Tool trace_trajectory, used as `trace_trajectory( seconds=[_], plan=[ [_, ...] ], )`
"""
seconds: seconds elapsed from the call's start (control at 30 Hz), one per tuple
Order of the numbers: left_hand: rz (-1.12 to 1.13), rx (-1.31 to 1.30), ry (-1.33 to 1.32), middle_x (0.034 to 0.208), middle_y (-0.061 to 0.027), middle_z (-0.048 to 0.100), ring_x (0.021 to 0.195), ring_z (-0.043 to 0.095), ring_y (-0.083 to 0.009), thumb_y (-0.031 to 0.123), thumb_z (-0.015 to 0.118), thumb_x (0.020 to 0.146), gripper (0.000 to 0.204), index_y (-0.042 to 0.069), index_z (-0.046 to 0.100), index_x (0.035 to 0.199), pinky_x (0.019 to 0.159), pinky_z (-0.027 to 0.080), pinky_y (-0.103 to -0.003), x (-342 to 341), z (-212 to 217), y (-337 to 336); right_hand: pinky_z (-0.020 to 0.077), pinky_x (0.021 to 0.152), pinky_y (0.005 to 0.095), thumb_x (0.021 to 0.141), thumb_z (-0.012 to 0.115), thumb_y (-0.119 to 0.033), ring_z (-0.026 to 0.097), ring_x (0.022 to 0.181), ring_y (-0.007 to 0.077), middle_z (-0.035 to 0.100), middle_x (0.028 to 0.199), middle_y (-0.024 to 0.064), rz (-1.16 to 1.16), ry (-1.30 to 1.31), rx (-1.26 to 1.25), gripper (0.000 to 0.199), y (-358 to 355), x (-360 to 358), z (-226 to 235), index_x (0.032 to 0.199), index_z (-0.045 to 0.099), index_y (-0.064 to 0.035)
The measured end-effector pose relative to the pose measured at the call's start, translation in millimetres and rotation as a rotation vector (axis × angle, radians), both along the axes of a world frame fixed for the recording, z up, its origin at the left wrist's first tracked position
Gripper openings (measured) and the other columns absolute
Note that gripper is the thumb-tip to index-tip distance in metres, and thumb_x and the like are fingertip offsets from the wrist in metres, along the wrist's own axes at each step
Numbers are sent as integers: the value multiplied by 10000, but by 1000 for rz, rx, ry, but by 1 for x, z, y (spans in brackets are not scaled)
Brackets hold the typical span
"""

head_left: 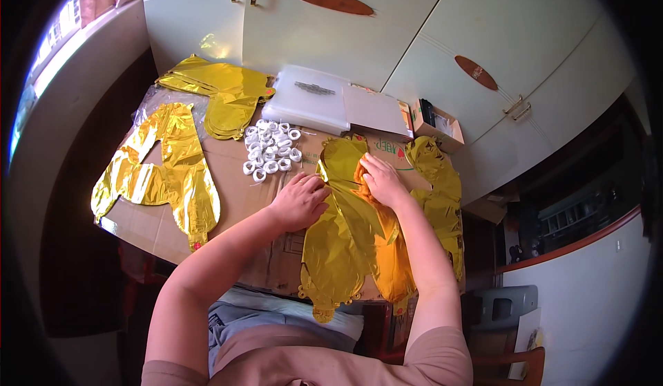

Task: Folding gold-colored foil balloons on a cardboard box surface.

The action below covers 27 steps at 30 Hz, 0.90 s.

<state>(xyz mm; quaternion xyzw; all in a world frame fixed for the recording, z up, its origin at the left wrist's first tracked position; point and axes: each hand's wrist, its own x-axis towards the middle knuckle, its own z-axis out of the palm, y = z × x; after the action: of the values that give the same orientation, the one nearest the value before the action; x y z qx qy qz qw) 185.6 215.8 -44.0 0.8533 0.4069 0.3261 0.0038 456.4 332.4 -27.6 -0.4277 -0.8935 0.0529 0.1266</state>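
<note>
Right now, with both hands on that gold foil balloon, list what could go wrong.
1. The flat gold foil balloon hangs over the near edge of the cardboard-covered table; it may slide off.
2. The right hand pinches the foil while the left hand presses it; the thin foil could crease or tear.
3. The pile of small white plastic rings lies just beyond the left hand; a sweep could scatter them.

Glossy, crinkled gold foil balloon point(345, 227) – on matt brown cardboard point(235, 199).

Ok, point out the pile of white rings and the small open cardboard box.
pile of white rings point(271, 149), head view, middle of the heap.
small open cardboard box point(444, 136), head view, its front wall.
</note>
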Motion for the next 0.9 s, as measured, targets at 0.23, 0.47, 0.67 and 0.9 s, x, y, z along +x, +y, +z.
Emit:
trace_trajectory(
  seconds=[0.23,0.47,0.67,0.9],
  plan=[
    [-10,-95,75,1180,-124,579,1229,520,-290,397,679,854,544,61,586,1271,1106,357,-469,-3,5,-1,348,1164,432,990,516,-163,441,1397,321,482,1505,153,-7,54,-6,407,-1,-2,-5,1386,558,-75],
    [-34,-60,80,1216,-160,560,1279,484,-322,516,676,840,665,51,558,1300,1132,330,-488,-3,10,-6,356,1158,427,1000,506,-155,443,1393,328,485,1504,147,0,74,55,403,-5,1,-11,1391,551,-74],
    [-37,-65,86,1259,-183,541,1316,457,-337,540,669,839,683,48,556,1299,1150,317,-508,-5,8,-7,289,1190,478,1020,487,-218,399,1430,339,454,1524,175,-35,134,68,426,-35,-18,13,1412,531,-57],
    [-31,-56,116,1317,-191,526,1349,436,-353,567,649,854,703,51,553,1323,1166,297,-524,-4,6,-5,250,1208,468,1034,490,-285,338,1463,363,389,1558,208,-36,110,93,492,-47,-44,-2,1464,465,-48]
  ],
)
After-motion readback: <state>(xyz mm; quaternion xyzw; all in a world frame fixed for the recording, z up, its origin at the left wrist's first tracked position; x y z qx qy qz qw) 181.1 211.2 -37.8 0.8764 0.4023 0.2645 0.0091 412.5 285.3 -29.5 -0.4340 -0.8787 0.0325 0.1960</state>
